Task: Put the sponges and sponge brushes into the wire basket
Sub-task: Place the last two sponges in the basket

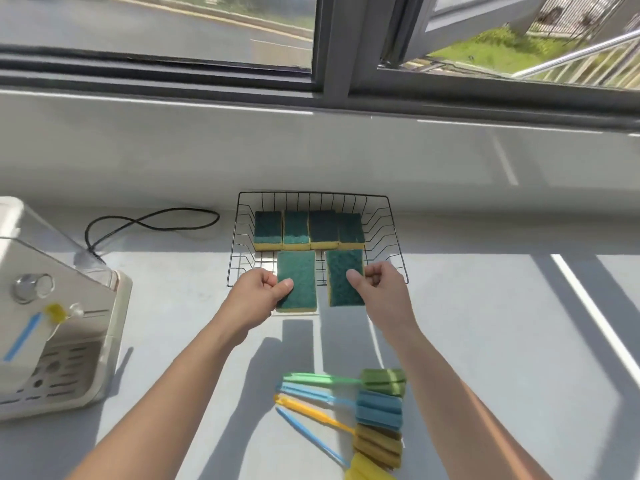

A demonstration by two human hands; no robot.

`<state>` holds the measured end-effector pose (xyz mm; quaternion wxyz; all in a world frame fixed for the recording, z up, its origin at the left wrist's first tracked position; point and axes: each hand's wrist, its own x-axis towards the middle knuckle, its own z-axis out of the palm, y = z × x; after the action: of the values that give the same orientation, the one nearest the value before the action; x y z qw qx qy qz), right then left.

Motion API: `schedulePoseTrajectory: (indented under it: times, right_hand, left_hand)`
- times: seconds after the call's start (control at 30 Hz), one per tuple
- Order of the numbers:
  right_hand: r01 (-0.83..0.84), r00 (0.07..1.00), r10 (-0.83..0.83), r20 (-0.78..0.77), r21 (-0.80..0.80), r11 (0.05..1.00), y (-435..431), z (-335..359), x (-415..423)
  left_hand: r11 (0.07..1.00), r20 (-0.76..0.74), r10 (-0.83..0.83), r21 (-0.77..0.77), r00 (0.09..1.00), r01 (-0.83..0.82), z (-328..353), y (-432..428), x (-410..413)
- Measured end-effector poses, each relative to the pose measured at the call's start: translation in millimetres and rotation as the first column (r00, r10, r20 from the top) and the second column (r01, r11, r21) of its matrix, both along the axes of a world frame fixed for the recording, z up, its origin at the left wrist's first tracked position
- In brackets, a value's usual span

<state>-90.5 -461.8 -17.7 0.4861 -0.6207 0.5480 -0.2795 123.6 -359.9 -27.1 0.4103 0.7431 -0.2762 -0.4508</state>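
Observation:
A black wire basket (388, 216) stands on the counter against the wall, with several green-and-yellow sponges (308, 228) lined up along its back. My left hand (258, 292) grips a green-topped sponge (299, 271) by its near left corner, held over the basket's front rim. Beside it, my right hand (381, 285) pinches a second green sponge (343, 271) at its right edge, also above the front rim. Several sponge brushes (379, 407) with green, blue and yellow handles lie side by side on the counter near me.
A white appliance (52, 327) with a knob and drip tray fills the left side, its black cord (152, 220) looping toward the basket. The grey counter (502, 341) runs right in bands of sunlight. A window sill and open window are behind.

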Motion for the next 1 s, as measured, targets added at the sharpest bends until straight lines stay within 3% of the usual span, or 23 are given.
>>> schedulePoseTrajectory:
  times: [0.47, 0.77, 1.0]
  right_hand:
    - [-0.047, 0.998, 0.051, -0.043, 0.089, 0.995, -110, -37, 109]
    - [-0.076, 0.989, 0.09, -0.12, 0.115, 0.99, -147, -64, 149]
    - [-0.105, 0.977, 0.127, -0.169, 0.131, 0.986, -153, -83, 166]
  left_hand:
    - [0.992, 0.105, 0.122, 0.014, 0.987, -0.124, -22, -106, 71]
    - [0.993, 0.274, 0.063, 0.081, 0.96, -0.088, -42, -143, 107]
    - [0.971, 0.506, -0.104, 0.238, 0.856, -0.022, -57, -157, 123]
